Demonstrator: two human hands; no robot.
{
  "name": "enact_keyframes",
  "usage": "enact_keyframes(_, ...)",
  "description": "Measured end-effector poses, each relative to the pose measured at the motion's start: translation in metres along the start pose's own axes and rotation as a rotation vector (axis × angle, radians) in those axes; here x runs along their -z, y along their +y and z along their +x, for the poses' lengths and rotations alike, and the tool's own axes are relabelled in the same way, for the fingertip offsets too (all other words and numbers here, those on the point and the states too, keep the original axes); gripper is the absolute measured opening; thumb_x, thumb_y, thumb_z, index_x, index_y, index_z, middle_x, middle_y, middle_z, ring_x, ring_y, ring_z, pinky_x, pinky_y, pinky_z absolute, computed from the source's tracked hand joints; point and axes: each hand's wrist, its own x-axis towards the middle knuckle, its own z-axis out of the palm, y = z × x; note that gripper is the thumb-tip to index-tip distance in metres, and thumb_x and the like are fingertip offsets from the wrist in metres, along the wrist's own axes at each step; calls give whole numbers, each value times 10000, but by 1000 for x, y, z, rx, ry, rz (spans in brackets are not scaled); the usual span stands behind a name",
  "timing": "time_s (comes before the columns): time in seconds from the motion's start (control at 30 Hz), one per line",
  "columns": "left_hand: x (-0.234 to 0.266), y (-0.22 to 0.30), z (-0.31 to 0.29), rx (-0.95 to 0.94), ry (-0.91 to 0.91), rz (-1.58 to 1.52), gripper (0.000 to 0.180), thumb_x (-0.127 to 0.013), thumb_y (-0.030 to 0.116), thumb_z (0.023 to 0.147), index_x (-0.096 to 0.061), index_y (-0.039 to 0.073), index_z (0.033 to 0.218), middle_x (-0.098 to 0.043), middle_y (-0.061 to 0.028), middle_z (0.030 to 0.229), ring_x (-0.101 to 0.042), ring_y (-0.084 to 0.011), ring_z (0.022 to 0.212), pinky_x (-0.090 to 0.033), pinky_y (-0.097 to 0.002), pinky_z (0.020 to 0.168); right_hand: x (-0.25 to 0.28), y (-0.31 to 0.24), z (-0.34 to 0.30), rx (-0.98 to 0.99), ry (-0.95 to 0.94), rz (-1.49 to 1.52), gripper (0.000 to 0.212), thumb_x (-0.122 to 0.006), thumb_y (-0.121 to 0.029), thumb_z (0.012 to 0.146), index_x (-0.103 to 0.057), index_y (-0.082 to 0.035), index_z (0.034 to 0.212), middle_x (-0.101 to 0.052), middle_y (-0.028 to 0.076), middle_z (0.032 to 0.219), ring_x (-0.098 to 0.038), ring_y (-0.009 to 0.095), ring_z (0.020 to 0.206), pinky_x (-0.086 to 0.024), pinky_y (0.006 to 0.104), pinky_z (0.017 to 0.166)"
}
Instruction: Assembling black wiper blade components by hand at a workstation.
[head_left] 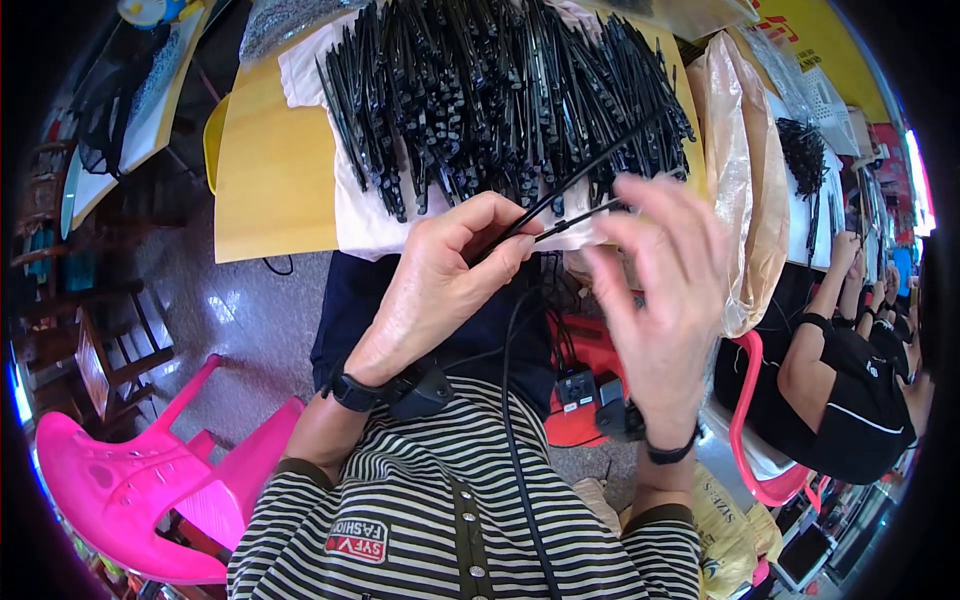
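My left hand (450, 265) is closed, its thumb and forefinger pinching thin black strips (580, 172) whose free ends point up and to the right. My right hand (660, 260), blurred by motion, is beside the end of a shorter-looking strip (582, 217), its fingers spread apart. It seems to grip nothing. Just beyond both hands, a large pile of similar black strips (480, 100), many with small glossy ends, lies on a pale pink cloth (365, 225). The exact kind of strip cannot be made out.
The cloth covers part of a yellow-brown table (270, 180). A translucent bag (735, 180) hangs at its right edge. Near my lap are a black cable (510, 400) and small black devices on a red stool (575, 430). A pink chair (130, 490) stands left; another person (840, 400) sits right.
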Motion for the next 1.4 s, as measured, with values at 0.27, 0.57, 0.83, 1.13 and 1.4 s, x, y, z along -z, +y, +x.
enact_keyframes(0.27,19,8,-4,95,-131,126,147,-582,66,878,-596,-23,993,-630,-14,879,-560,-35,796,-452,-184,712,-6,18,9,142,-246,63,198,-703,-57,661,-589,-65,822,-584,43,832,-566,238,858,-403,384,874)
enact_keyframes(0.57,20,4,-2,-74,-155,339,134,-629,36,807,-593,-34,914,-623,-45,807,-579,-65,760,-462,-208,678,-28,16,-8,-91,-333,324,146,-669,-50,699,-570,-64,804,-574,48,763,-542,248,771,-393,365,732)
enact_keyframes(0.83,11,0,-4,-128,-47,390,151,-666,46,759,-602,-29,873,-625,-59,775,-596,-86,696,-467,-222,607,-33,10,-14,-60,-279,264,174,-687,-47,685,-570,-71,813,-566,57,783,-541,256,778,-395,374,728)
enact_keyframes(1.13,7,-1,-5,-264,-27,482,135,-652,23,733,-606,-18,852,-604,-58,743,-577,-101,626,-446,-228,550,-42,8,-23,3,-155,192,229,-708,-27,633,-566,-59,810,-562,68,819,-539,265,794,-409,369,732)
enact_keyframes(1.4,7,-10,-4,-318,-42,577,142,-658,27,740,-605,-15,864,-608,-60,744,-571,-108,613,-459,-241,555,-50,10,-30,43,-133,213,246,-696,3,616,-532,-60,789,-541,75,799,-539,265,763,-422,371,700)
